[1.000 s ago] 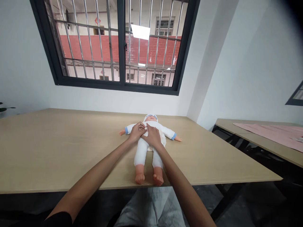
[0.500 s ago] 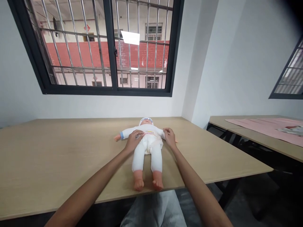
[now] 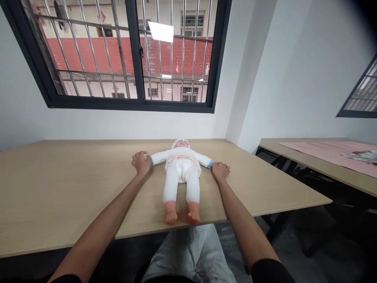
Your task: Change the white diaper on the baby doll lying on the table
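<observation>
A baby doll [image 3: 182, 162] lies on its back on the wooden table [image 3: 88, 188], arms spread and feet toward me. It wears a white long-sleeved top with blue cuffs, white leggings, a diaper and a printed white cap. At the end of the doll's sleeve on the left, my left hand [image 3: 141, 162] is closed around the doll's hand, which it hides. On the other side, my right hand [image 3: 220, 170] wraps the doll's other hand just past the blue cuff, covering it too. Both doll feet are bare, close to the table's front edge.
Behind the table stands a white wall with a barred window [image 3: 141, 104]. Off to the right, a second table [image 3: 271, 147] carries a pink cloth [image 3: 324, 151] with a crumpled white and red fabric piece [image 3: 363, 155] on it. My legs are below the front edge.
My left hand has moved outward from the doll's waist to its hand. My right hand has slid from the doll's forearm to its other hand. The view has tilted slightly down.
</observation>
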Tool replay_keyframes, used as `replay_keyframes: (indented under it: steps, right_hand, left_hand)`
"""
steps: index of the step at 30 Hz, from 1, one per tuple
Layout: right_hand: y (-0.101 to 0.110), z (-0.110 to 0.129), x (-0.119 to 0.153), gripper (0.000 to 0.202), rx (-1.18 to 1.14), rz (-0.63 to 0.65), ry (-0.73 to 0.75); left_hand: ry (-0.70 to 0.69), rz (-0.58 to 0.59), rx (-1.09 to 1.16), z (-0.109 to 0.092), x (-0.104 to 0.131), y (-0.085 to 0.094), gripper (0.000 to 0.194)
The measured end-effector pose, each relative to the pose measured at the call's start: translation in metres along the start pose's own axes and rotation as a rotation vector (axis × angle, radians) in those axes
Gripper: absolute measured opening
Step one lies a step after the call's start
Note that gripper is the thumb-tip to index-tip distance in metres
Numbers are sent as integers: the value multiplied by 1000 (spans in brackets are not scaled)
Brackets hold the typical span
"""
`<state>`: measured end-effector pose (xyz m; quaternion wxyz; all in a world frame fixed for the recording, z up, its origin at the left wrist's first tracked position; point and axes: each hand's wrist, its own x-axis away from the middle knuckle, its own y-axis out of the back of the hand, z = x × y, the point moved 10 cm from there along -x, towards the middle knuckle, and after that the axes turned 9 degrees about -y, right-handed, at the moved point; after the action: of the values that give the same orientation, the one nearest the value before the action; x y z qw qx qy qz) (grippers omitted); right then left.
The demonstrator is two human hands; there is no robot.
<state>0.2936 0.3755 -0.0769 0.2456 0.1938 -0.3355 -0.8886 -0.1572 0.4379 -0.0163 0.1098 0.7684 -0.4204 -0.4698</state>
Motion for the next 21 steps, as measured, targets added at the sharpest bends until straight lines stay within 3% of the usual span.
replay_keyframes:
  steps: [3,5,16,21]
  right_hand:
    - [0,-3,-4,37,-19,-12,-12]
    - [-1,-5,-10,35,-59,-8,-10]
    - [-12,-25,-42,30,-434,-29,-79]
    - [-15,-31,-49,27,-548,-53,-106]
  left_hand:
    - [178,132,-100,38,-2,-11,35]
    - [218,215,-114,51,0,-20,36]
    - [203,376,-119,59,0,-30,46]
    - [198,390,-71,60,0,-33,51]
